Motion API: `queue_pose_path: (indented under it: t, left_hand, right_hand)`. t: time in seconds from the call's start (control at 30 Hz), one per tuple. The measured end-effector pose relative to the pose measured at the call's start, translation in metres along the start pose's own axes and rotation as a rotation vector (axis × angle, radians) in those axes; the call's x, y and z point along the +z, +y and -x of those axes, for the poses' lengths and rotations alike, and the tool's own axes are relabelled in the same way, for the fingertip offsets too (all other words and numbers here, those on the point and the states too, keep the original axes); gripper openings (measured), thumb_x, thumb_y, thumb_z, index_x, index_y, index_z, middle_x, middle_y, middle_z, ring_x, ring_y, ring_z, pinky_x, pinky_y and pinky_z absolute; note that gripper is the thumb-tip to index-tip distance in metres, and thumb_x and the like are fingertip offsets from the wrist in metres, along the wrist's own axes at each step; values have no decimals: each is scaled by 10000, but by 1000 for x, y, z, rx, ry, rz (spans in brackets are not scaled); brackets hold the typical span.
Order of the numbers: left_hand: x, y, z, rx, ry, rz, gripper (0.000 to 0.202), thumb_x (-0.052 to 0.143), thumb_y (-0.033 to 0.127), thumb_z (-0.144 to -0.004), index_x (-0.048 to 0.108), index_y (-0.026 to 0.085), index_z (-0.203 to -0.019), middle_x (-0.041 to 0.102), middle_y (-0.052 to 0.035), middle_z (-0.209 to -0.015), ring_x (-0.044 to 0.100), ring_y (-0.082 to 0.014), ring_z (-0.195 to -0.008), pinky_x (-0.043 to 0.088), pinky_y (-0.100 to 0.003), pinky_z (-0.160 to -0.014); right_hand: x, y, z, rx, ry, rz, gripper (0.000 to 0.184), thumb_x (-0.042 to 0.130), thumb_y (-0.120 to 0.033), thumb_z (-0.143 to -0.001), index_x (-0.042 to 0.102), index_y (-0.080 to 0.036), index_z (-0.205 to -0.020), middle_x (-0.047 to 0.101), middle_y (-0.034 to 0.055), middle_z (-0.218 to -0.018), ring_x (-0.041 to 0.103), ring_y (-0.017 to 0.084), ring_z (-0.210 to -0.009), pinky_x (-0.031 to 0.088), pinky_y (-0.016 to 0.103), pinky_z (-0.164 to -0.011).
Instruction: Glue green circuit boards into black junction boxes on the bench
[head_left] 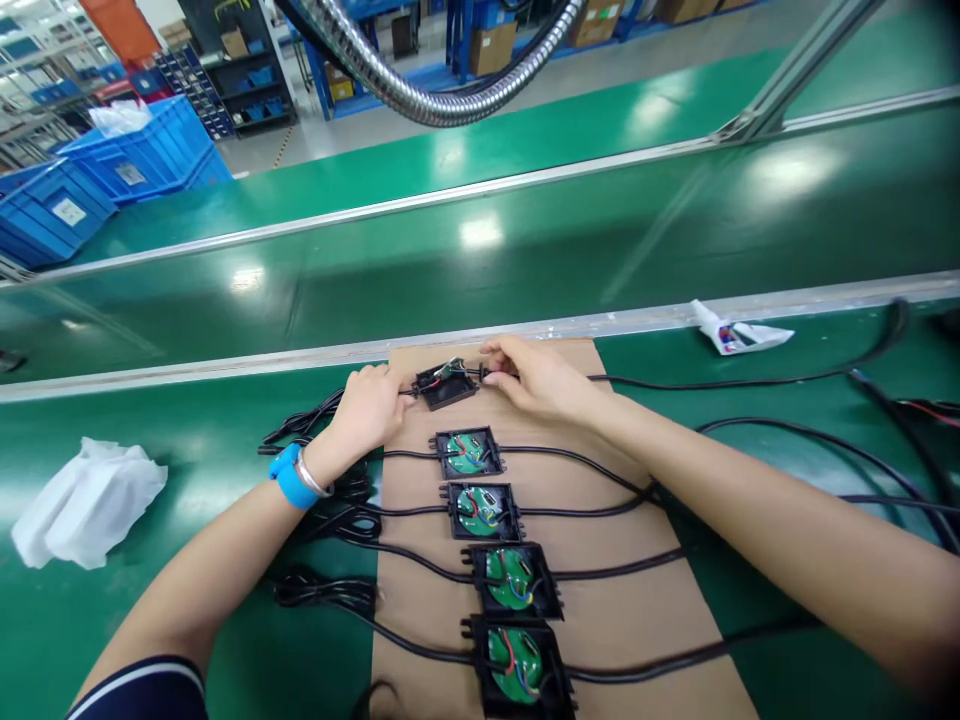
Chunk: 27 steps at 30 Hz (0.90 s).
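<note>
Fingers of both hands are closed on black cable at either end of one small open box [448, 394], the left hand [367, 405] on the left cable [410, 392] at its 9 o'clock, the right hand [540, 382] pinching the right cable [712, 385] at its 3 o'clock. Clock directions run from that box. Nearest, at 6 o'clock, four more boxes [472, 453] line up down a cardboard sheet [637, 590], taking up its middle and leaving brown strips along both sides. Cable bundles [322, 590] crowd the sheet's left edge, and loose cables cross the right one. Up at the far end of the sheet, the held box sits between the fingertips, slightly tilted, with little cardboard beyond it. It is matte black, shallow and rectangular, with thin wires inside; the others hold round green circuit boards. Smooth green tabletop [217, 430] spreads at 9 o'clock towards crumpled white plastic [90, 500]. Past the sheet, a metal rail [225, 365] edges the table, then glossy green belt, with blue bins [142, 150] at 10 o'clock and a ribbed metal hose [442, 105] at 12.
</note>
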<state>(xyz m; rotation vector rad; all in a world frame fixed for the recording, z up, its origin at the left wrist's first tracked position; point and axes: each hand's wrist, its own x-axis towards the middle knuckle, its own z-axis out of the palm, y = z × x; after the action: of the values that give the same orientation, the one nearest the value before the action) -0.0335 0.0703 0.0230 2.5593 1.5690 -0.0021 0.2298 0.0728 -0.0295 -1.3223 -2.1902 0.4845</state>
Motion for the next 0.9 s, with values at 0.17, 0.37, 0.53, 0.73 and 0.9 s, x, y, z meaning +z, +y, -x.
queue_pose_path:
  t: [0.17,0.37,0.53,0.73,0.9]
  left_hand:
    - [-13,-3,12,-12,-22,162,200,442,265,-984,632,203,-995,713,-18,-829,662,-200,-745,439,-290,-641]
    - [-6,2,11,4,3,36,229,445,291,-982,656,200,-983,746,-47,-932,700,-233,-829,468,-309,-676]
    - [10,5,7,20,19,-16,235,442,288,-986,644,194,-1057,746,-59,-971,708,-233,-831,490,-312,-670]
    - [10,5,6,0,41,71,215,502,270,-957,687,198,-1038,727,-50,-1026,696,-228,-886,505,-317,-716]
    - [2,0,-2,-64,-32,274,138,638,254,-873,758,198,-911,746,-29,-927,679,-199,-847,495,-299,-733]
  right_hand:
    - [-28,-26,6,-151,-66,61,311,381,-189,-953,601,-147,-1168,710,107,-1012,667,195,-892,521,331,-800]
    - [-36,-45,-27,-218,-258,263,316,417,-136,-904,685,-143,-1070,713,114,-1021,651,211,-880,482,309,-766]
    - [-27,-48,-38,-209,-399,371,369,411,-118,-893,694,-169,-1124,704,104,-1048,646,208,-869,444,301,-715]
    - [-20,-46,-42,-168,-543,451,444,429,-274,-923,670,-267,-1295,727,94,-1095,671,234,-863,465,332,-728]
    - [-17,-43,-41,-156,-587,363,485,395,-223,-921,663,-243,-1325,742,99,-1050,665,207,-771,453,316,-686]
